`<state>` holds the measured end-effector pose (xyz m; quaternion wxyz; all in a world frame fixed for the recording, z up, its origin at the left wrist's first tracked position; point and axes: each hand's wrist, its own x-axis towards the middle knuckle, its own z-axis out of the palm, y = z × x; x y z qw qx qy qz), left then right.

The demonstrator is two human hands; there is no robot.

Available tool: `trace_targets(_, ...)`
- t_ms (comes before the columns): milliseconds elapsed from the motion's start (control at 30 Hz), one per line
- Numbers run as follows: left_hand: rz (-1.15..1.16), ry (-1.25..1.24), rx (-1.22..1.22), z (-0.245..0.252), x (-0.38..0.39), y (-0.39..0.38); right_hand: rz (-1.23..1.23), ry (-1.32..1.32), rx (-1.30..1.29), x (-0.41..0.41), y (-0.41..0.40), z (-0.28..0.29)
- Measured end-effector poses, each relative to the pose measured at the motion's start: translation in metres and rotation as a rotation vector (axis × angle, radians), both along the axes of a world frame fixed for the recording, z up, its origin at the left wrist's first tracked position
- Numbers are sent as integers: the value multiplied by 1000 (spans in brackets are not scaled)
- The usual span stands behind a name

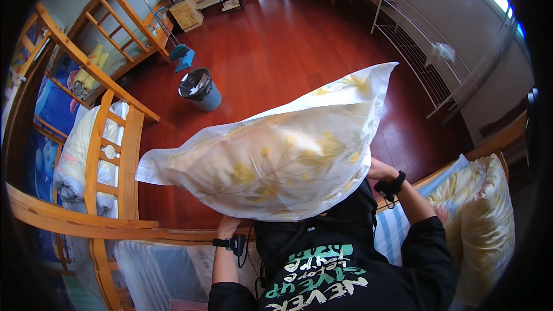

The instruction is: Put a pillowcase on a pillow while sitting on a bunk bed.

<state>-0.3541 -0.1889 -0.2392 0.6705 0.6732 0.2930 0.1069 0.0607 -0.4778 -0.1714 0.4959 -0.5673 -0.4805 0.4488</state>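
Observation:
A white pillowcase or similar fabric cover point(276, 160) with yellow flowers and leaves spreads across the view in front of my chest, one corner raised at the right. My left hand point(229, 224) goes under its lower edge; the fingers are hidden by the cloth. At the cover's right side, my right hand point(380, 168) shows only near the wrist, the rest being behind or inside the fabric. A pinkish tint shows through the thin cloth. Both wrists wear black straps with small devices.
Wooden bunk beds point(97, 155) with bedding stand at the left. A bin with a black liner point(207, 95) stands on the red floor near a broom and blue dustpan point(185, 60). A folded yellow quilt point(488, 211) lies at the right, below a white wire rack point(414, 52).

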Motion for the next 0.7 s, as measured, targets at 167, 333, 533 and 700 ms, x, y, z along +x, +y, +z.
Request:
trace_targets(167,-17,-1,81,-13,14,6,-159,84,38,-9,14,-7)
trace_targets(333,87,-138,35,-5,18,16,-366,278,195,-12,22,12)
trace_targets(533,124,-240,9,6,12,25,-379,302,296,-6,33,39)
trace_targets(700,122,-417,-140,20,7,39,-289,152,312,-1,37,69)
